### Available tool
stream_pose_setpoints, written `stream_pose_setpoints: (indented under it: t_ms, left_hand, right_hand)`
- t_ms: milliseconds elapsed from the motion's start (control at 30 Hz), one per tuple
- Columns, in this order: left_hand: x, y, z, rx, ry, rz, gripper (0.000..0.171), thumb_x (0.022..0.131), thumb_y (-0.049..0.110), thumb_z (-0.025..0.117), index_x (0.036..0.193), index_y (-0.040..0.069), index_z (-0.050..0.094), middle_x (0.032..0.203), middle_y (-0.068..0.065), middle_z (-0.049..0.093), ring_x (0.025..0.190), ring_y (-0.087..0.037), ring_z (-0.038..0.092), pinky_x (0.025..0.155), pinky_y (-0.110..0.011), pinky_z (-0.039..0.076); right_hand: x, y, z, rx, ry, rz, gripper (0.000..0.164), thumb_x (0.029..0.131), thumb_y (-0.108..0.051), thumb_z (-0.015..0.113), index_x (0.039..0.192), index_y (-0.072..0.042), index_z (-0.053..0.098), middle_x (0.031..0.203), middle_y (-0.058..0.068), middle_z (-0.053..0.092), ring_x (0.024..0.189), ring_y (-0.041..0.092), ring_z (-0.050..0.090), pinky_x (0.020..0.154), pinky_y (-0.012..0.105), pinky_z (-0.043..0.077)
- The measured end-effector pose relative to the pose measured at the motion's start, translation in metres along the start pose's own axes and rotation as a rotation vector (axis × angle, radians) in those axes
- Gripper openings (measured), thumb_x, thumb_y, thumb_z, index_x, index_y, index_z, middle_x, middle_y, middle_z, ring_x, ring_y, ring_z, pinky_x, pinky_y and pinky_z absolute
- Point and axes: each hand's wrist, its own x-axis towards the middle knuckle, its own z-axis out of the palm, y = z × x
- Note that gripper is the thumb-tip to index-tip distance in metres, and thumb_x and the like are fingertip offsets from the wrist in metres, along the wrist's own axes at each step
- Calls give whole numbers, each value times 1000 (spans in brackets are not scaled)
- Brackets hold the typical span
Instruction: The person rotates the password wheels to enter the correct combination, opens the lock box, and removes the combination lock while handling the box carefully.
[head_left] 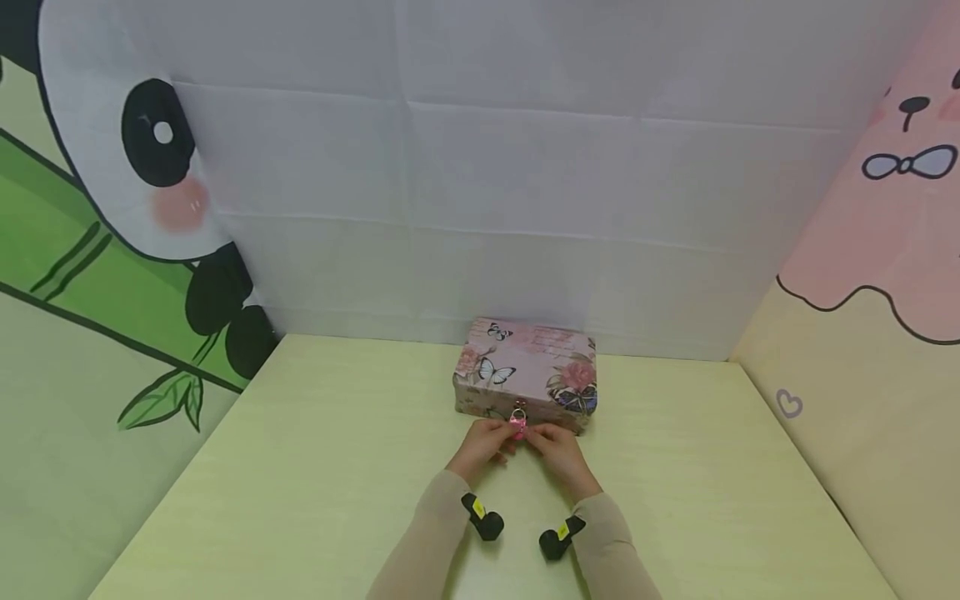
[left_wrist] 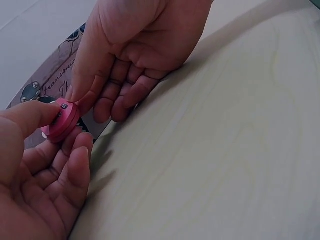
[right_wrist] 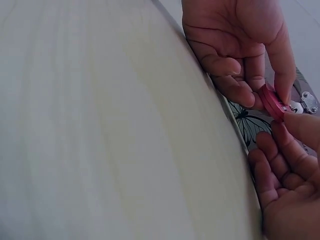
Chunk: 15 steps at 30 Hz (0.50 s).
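Observation:
A small pink padlock (head_left: 517, 427) with dials hangs at the front clasp (right_wrist: 309, 102) of a pink box (head_left: 525, 354) printed with butterflies and roses. My left hand (head_left: 482, 447) pinches the padlock from the left, between thumb and fingers. From the other side, my right hand (head_left: 561, 457) grips it too, thumb and fingertips at its edge. In the left wrist view, the dials on the padlock (left_wrist: 64, 119) show beside the left thumb. The remaining fingers of both hands curl loosely below it. The box's lid is down.
The box stands on a pale wood-grain table (head_left: 337, 458), close to the white back wall (head_left: 525, 175). A panda drawing (head_left: 157, 133) covers the left wall and a pink animal (head_left: 900, 192) the right. Black wrist devices (head_left: 487, 523) are strapped to both forearms.

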Motion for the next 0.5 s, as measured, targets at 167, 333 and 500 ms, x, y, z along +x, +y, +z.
stream_pose_setpoints:
  t_ms: [167,333,500]
  left_hand:
    - [0,-1,0,-30,-20,8,31,99,19,62,99,-11,70,73,-4,66,61,-8,57,49,-19,48]
    - [0,-1,1,-26,-6,16,29,99,16,61,98,-11,69,73,-5,67,60,-8,57,50,-18,48]
    - [-1,-2,3,-20,10,20,28,100,15,61,98,-12,69,73,-5,67,58,-7,55,50,-18,47]
  right_hand:
    - [0,1,1,-6,10,-1,23,96,-10,66,97,12,70,89,11,70,78,10,54,71,27,46]
    - [1,2,1,1,18,12,20,95,-7,65,97,12,70,90,11,71,79,10,55,72,27,46]
    - [1,3,2,8,17,11,20,96,-7,64,98,12,70,90,11,70,79,10,55,71,26,47]
